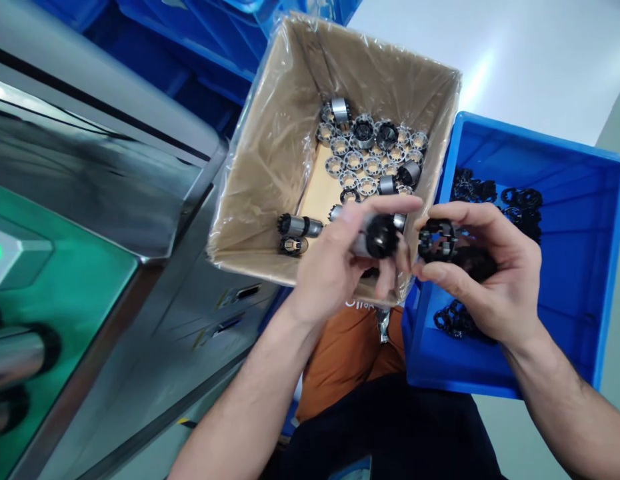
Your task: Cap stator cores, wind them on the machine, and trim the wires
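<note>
My left hand (335,257) holds a metal cylinder with a black end (380,235) above the near right corner of a plastic-lined cardboard box (260,173). Close beside it, my right hand (505,267) pinches a black ring-shaped part (437,240) between thumb and fingers, over the left side of a blue bin (580,253). More dark material shows within the right palm, partly hidden. The cylinder and the ring are apart. Inside the box are several metal rings (353,160) and cylinders with black ends (291,225). Black rings (473,187) lie in the blue bin.
At the left stands a metal machine (190,327) with a green surface (55,293), a green light and blurred cylinders on it. Blue crates (190,33) are behind the box. A white surface (540,60) lies at the upper right. Orange cloth (340,367) shows below the box.
</note>
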Action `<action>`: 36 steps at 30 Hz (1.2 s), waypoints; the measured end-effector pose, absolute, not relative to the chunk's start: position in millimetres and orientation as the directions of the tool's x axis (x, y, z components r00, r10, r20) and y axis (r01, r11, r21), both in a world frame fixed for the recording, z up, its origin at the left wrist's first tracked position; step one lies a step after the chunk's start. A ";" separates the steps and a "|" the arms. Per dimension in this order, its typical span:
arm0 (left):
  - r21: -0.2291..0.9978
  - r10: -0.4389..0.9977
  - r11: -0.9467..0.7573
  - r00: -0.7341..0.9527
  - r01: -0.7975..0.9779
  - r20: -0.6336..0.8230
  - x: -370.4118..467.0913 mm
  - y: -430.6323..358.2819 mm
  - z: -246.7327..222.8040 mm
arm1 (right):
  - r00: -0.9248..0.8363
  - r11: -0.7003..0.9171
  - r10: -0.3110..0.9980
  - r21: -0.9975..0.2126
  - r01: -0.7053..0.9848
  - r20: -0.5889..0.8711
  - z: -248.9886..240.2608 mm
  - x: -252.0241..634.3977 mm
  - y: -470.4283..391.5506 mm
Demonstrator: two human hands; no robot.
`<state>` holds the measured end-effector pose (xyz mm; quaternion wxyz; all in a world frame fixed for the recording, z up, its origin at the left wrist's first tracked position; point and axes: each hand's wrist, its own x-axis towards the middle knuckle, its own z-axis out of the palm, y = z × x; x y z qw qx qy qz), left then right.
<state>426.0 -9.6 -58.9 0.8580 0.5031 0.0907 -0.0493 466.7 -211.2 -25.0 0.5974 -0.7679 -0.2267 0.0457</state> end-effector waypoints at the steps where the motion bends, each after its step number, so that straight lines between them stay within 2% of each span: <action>1: 0.839 0.071 0.525 0.975 0.141 -0.209 429.8 -10.8 -57.2 | 0.904 -0.175 0.383 -0.946 0.272 0.189 -25.1 466.8 -211.2; 4: 0.837 0.256 0.547 0.953 -0.006 -0.161 437.1 -14.9 -56.0 | 0.911 -0.166 0.341 -0.939 0.302 0.233 -25.3 466.6 -209.5; 6: 0.859 0.293 0.511 0.945 -0.027 -0.145 437.3 -16.8 -57.3 | 0.901 -0.138 0.342 -0.935 0.328 0.266 -25.7 467.0 -208.2; 10: 0.875 0.129 0.468 0.970 0.124 -0.206 433.1 -15.3 -59.5 | 0.891 -0.094 0.380 -0.948 0.303 0.247 -27.4 469.0 -208.0; 14: 0.881 -0.054 0.419 0.974 0.221 -0.218 430.8 -12.6 -61.7 | 0.901 -0.197 0.370 -0.929 0.313 0.225 -28.9 468.2 -208.8; 19: 0.879 -0.053 0.442 0.983 0.180 -0.175 428.5 -14.6 -63.0 | 0.897 -0.272 0.368 -0.895 0.354 0.243 -29.3 465.6 -207.4; 25: 0.905 -0.165 0.374 0.974 0.205 -0.152 421.5 -10.5 -63.6 | 0.893 -0.299 0.374 -0.880 0.370 0.249 -28.9 466.3 -207.6; 32: 0.952 -0.162 0.290 0.986 0.095 -0.049 419.9 -5.4 -72.1 | 0.890 -0.282 0.353 -0.874 0.395 0.288 -33.4 462.4 -204.5; 36: 0.987 -0.165 0.152 0.983 -0.049 0.074 424.8 -2.9 -70.4 | 0.891 -0.277 0.358 -0.879 0.388 0.280 -34.4 463.5 -202.8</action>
